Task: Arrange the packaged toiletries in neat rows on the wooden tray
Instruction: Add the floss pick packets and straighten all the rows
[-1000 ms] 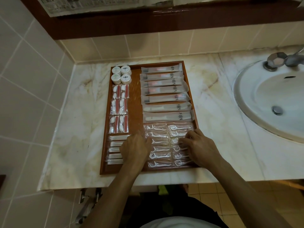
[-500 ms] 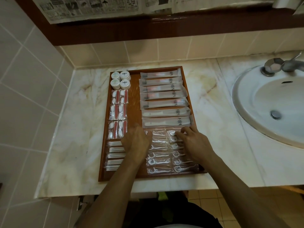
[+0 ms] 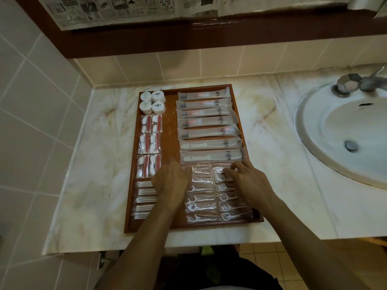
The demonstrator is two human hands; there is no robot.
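A wooden tray [image 3: 171, 130] lies on the marble counter. It holds round white tubs [image 3: 152, 102] at the far left, red-and-white packets [image 3: 150, 143] below them, cotton-swab packs [image 3: 144, 199] at the near left, long toothbrush sachets [image 3: 208, 126] stacked on the right, and two columns of clear floss-pick packets [image 3: 202, 193] at the near right. My left hand [image 3: 170, 181] rests on the left edge of the floss packets. My right hand [image 3: 248, 181] touches the top packets of the right floss column with its fingertips.
A white sink [image 3: 343, 130] with a metal tap [image 3: 354, 84] sits to the right of the tray. Tiled walls close the left and back. Bare marble counter [image 3: 92, 164] lies left of the tray, and its front edge is near my body.
Both hands have slid up the floss-pick columns, from the middle rows toward the top row under the toothbrush sachets. The camera view has dropped slightly.
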